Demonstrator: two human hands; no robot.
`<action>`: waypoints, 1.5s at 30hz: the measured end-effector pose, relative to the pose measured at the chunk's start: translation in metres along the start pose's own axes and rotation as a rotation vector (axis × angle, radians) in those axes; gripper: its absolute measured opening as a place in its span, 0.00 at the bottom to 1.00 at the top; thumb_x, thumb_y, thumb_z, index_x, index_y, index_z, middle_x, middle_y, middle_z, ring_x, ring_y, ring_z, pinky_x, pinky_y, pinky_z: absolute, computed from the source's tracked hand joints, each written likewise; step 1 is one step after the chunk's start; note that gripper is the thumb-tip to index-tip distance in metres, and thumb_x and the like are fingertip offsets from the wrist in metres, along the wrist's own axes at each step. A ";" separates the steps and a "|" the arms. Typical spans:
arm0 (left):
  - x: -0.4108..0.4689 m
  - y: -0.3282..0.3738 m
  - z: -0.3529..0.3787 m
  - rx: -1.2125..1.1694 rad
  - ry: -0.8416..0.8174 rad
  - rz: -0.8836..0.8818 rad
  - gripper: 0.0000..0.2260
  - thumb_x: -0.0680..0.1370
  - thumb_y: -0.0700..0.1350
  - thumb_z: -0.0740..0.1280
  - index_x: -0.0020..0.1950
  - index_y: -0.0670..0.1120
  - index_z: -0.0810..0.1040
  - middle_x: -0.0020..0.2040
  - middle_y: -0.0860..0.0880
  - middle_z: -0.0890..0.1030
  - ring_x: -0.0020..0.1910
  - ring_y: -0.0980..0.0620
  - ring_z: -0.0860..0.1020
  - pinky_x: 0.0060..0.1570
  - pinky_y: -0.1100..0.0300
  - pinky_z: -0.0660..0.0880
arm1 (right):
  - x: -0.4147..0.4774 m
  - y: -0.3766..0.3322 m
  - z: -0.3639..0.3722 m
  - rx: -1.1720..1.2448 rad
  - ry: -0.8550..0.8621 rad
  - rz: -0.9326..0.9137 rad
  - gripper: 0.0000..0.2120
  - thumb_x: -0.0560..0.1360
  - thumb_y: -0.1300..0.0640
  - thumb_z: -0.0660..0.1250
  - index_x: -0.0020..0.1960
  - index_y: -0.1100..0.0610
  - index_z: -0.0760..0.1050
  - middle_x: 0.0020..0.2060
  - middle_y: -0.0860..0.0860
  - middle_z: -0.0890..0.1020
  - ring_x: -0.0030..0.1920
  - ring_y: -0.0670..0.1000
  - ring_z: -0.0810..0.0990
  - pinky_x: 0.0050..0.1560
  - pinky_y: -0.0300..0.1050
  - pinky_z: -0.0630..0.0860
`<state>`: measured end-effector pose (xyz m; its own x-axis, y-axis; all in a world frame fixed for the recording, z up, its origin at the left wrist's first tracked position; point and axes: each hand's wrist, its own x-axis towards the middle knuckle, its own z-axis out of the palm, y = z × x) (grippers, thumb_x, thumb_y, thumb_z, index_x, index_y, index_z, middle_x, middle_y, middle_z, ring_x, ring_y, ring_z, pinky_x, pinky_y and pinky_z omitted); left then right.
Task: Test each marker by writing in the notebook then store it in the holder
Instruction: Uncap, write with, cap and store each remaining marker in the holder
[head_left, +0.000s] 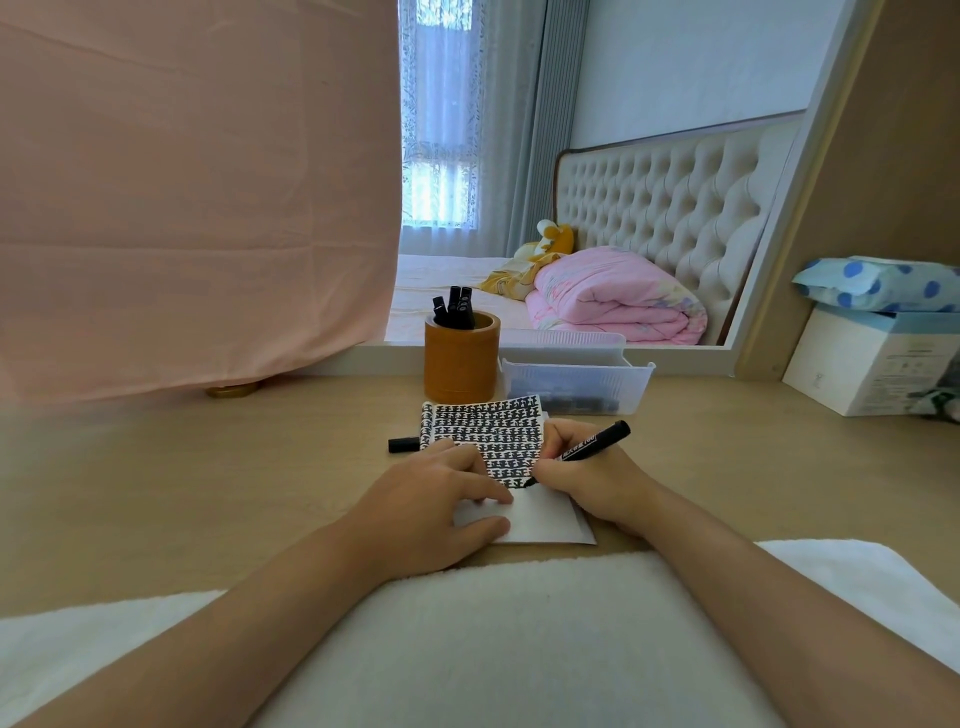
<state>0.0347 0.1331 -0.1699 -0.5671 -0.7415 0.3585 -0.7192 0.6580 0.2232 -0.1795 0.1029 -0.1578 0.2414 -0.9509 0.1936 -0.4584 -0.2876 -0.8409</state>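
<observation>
Soft daylight reaches us from the window (439, 192) at the back, its lower panes glowing near white, so the desk (208, 467) is evenly bright and the left hand (431, 499) throws only a faint shadow on the notebook (545, 519). The wide lens bows straight lines toward the edges, the white fabric (519, 649) nearest us looks soft, and the print on the marker (597, 439) in the right hand (587, 478) seems too blurred to read.
</observation>
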 end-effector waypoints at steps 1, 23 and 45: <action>0.000 0.000 0.000 0.001 -0.002 -0.003 0.16 0.76 0.63 0.64 0.62 0.62 0.78 0.50 0.62 0.72 0.51 0.61 0.68 0.46 0.64 0.70 | 0.000 0.001 -0.001 0.050 0.011 0.024 0.14 0.72 0.66 0.70 0.33 0.53 0.72 0.31 0.51 0.77 0.33 0.47 0.74 0.32 0.41 0.70; 0.005 -0.067 0.004 0.089 0.175 -0.628 0.15 0.80 0.48 0.62 0.66 0.50 0.77 0.62 0.47 0.75 0.63 0.46 0.67 0.62 0.51 0.67 | 0.003 -0.008 -0.004 0.512 -0.019 0.004 0.19 0.84 0.67 0.52 0.65 0.56 0.78 0.48 0.58 0.83 0.34 0.54 0.78 0.28 0.44 0.74; 0.003 -0.030 -0.003 -0.162 0.371 -0.300 0.08 0.77 0.45 0.69 0.54 0.56 0.79 0.46 0.59 0.78 0.44 0.58 0.74 0.44 0.68 0.67 | 0.003 -0.002 0.001 -0.411 0.165 -0.273 0.12 0.77 0.56 0.70 0.59 0.48 0.81 0.54 0.44 0.82 0.53 0.45 0.79 0.56 0.41 0.77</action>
<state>0.0554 0.1116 -0.1724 -0.1425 -0.8238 0.5487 -0.7407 0.4565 0.4929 -0.1767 0.1004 -0.1560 0.2765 -0.8306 0.4834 -0.7035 -0.5176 -0.4870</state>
